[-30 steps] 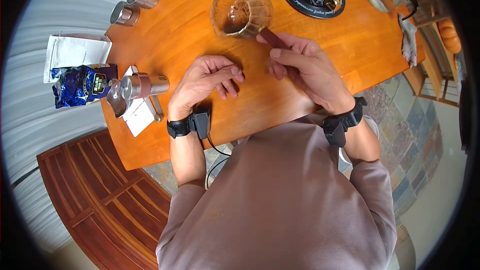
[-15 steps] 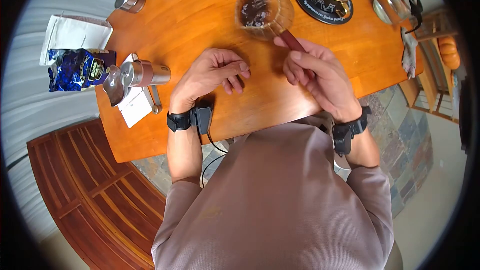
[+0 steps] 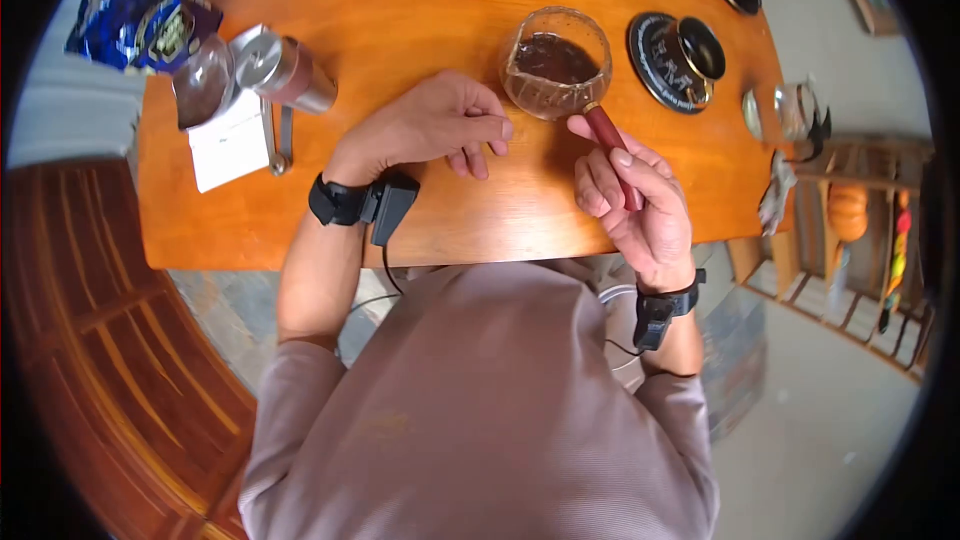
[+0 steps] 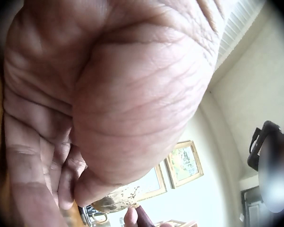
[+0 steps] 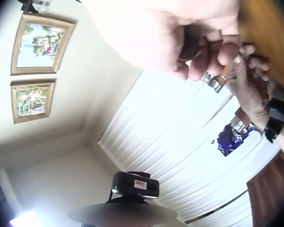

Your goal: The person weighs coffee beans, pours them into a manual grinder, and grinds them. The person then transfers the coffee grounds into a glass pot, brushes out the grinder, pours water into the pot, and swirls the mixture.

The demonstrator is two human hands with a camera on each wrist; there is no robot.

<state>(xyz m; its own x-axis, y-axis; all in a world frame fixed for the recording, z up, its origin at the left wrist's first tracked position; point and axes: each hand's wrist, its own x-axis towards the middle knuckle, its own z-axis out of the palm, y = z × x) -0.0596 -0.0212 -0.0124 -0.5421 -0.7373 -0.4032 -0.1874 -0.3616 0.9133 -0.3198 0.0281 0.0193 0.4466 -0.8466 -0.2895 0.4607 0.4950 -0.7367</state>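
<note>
In the head view, my right hand grips the dark red handle of a ribbed glass coffee server. Dark brown liquid lies in the server, tilted slightly within the glass. The server is over the table in front of me. My left hand is to its left with loosely bent fingers and nothing in them. From the left wrist, brown specks show on the server's glass beyond my thumb. The handle's dark end shows between my curled right fingers in the right wrist view.
A black cup sits on a black saucer right of the server. At the left are a steel grinder, a blue foil bag, a clear scoop-like dish and white paper. A glass pot stands far right, by a grey cloth.
My right hand has shifted the server; the liquid moved about inside and lies more level now. The left hand keeps its loose pose. The head view has turned, bringing the right side into sight.
</note>
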